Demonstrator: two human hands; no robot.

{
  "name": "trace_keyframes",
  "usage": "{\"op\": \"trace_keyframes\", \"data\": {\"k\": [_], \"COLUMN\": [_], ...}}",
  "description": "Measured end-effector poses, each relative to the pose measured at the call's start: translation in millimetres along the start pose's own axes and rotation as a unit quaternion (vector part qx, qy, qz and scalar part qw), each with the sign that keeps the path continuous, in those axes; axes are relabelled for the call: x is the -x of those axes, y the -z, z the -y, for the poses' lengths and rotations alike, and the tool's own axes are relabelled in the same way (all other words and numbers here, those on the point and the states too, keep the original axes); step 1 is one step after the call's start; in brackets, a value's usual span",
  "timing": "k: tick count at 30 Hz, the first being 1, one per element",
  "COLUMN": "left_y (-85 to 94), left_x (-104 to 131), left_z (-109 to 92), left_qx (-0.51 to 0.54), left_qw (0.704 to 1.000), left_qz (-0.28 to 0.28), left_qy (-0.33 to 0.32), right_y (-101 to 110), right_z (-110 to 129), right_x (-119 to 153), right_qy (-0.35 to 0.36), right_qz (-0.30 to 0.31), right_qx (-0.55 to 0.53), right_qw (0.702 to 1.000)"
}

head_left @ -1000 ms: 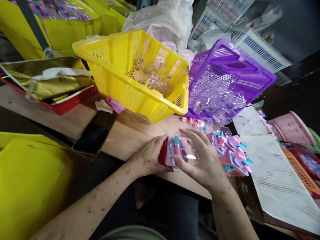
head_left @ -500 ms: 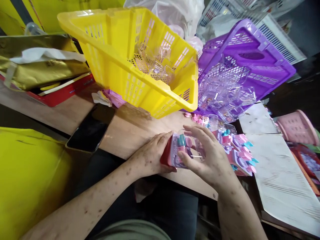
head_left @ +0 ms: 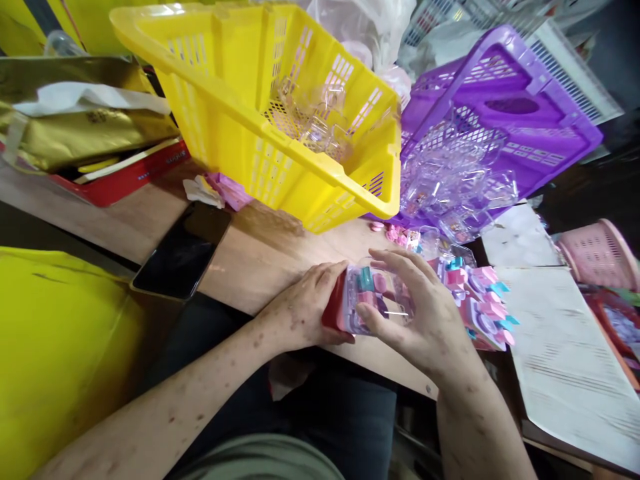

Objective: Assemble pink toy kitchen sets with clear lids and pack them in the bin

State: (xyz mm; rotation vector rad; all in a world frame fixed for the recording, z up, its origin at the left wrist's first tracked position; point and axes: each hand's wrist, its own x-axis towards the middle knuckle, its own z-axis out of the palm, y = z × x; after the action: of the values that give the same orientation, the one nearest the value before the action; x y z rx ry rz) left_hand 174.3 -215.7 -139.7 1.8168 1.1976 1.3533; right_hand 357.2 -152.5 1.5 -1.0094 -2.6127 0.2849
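Observation:
A small toy set [head_left: 367,298] in pink, lilac and teal, with a clear plastic cover and a red part at its left side, is between both hands above the wooden table. My left hand [head_left: 313,303] grips the red side, fingers wrapped round it. The thumb and fingers of my right hand [head_left: 417,303] close round the clear cover from the right. Just past my right hand several similar pink, lilac and teal toy pieces [head_left: 483,303] stand in a cluster.
A yellow basket [head_left: 280,150] and a purple basket [head_left: 550,127] hold clear plastic pieces behind the hands. On the wooden table [head_left: 240,267] lies a black phone [head_left: 183,252]. A gold bag [head_left: 95,133] rests at the left, white cardboard [head_left: 575,347] at the right.
The view has shifted slightly, so the baskets sit a little differently in the picture. Both hands keep the same hold on the toy set.

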Motion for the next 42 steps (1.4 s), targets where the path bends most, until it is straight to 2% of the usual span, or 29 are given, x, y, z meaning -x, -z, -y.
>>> {"op": "trace_keyframes", "data": {"k": [9, 16, 22, 30, 34, 42], "left_y": [0.9, -0.4, -2.9, -2.2, -1.3, -2.0], "left_x": [-0.3, -1.6, -0.4, 0.1, 0.3, -1.0], "left_z": [1.0, -1.4, 1.1, -0.7, -0.8, -0.6], "left_qx": [-0.004, -0.005, -0.008, -0.015, -0.004, -0.001], "left_qw": [1.0, 0.999, 1.0, 1.0, 1.0, 1.0], "left_qz": [0.012, 0.015, 0.007, 0.008, 0.01, 0.004], "left_qy": [0.014, 0.03, 0.019, 0.011, 0.019, 0.021], "right_y": [-0.7, -8.1, -10.9, -16.9, -16.7, -18.9], "right_z": [4.6, 23.1, 32.0, 42.9, 48.9, 42.7], "right_x": [3.0, 5.1, -3.1, -1.6, -2.1, 0.6], "right_qy": [-0.042, -0.067, -0.076, -0.049, -0.064, -0.074], "right_qz": [0.029, 0.069, 0.072, 0.043, 0.053, 0.059], "right_qx": [-0.006, 0.119, 0.153, 0.173, 0.178, 0.154], "right_qw": [0.999, 0.988, 0.983, 0.983, 0.981, 0.984]}}
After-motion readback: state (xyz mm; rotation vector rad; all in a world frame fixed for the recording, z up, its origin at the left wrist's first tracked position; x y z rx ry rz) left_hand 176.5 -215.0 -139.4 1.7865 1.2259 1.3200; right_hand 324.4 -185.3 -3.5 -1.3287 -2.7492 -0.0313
